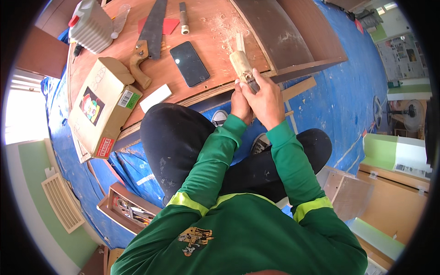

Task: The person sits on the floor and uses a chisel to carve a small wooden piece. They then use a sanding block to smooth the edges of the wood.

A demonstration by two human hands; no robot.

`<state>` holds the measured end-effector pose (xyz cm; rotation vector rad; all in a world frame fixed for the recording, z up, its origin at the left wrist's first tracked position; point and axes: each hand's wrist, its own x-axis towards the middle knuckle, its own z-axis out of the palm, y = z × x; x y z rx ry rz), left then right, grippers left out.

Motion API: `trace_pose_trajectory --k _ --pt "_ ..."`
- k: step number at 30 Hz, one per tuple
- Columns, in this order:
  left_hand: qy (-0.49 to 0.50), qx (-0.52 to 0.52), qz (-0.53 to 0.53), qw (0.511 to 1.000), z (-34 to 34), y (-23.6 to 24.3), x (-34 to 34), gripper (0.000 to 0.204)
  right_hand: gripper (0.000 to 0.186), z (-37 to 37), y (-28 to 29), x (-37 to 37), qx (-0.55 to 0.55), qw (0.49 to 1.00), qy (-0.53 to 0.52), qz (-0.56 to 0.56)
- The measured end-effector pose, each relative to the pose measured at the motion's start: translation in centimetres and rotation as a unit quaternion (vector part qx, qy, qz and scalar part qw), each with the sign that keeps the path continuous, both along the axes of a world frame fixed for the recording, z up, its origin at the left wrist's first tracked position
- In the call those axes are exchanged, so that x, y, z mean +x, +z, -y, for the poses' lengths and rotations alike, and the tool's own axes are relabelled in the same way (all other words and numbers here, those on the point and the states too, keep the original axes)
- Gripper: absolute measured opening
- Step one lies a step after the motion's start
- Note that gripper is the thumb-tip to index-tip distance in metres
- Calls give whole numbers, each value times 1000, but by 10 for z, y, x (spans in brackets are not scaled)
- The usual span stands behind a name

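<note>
My right hand (267, 100) is closed around the near end of a small, pale wooden hand plane (239, 63); curled shavings sit in its middle. Close against it, my left hand (240, 102) has its fingers curled at the tool's near end, partly covered by my right hand. Past the plane's far end pokes a narrow wood strip (239, 42); how the two touch is hidden. Loose wood shavings (232, 28) lie scattered around that strip on the wooden board (208, 52).
On the board are a phone (189, 64), a handsaw (149, 39), a wood-handled tool (184, 18), a white block (156, 98), a cardboard box (104, 105) and a jug (90, 27). An open cabinet frame (293, 34) adjoins it. A tool tray (126, 206) stands lower left.
</note>
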<state>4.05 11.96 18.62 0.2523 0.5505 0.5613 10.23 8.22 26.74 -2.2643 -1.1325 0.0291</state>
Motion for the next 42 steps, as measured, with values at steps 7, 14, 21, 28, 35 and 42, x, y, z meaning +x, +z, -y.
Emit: trace_pose_trajectory --k 7,14,21,28,35,42 --pt "-60 -8 -84 995 -5 11 -8 52 45 -143 16 96 -17 999 -10 44" --pt "-11 -15 -27 999 -4 5 -3 56 52 -4 10 -4 -6 1000 -3 12" --pt "-67 18 -92 993 -2 2 -7 52 39 -115 17 74 9 999 -27 -24" --pt "-15 -14 -40 999 4 -4 2 50 47 -26 15 5 -5 1000 11 12" --pt "-90 6 -79 993 -2 -5 -11 51 52 -89 11 57 46 998 -24 -27" --pt "-62 -7 -110 992 -5 2 -4 54 53 -97 -4 82 65 997 22 -41"
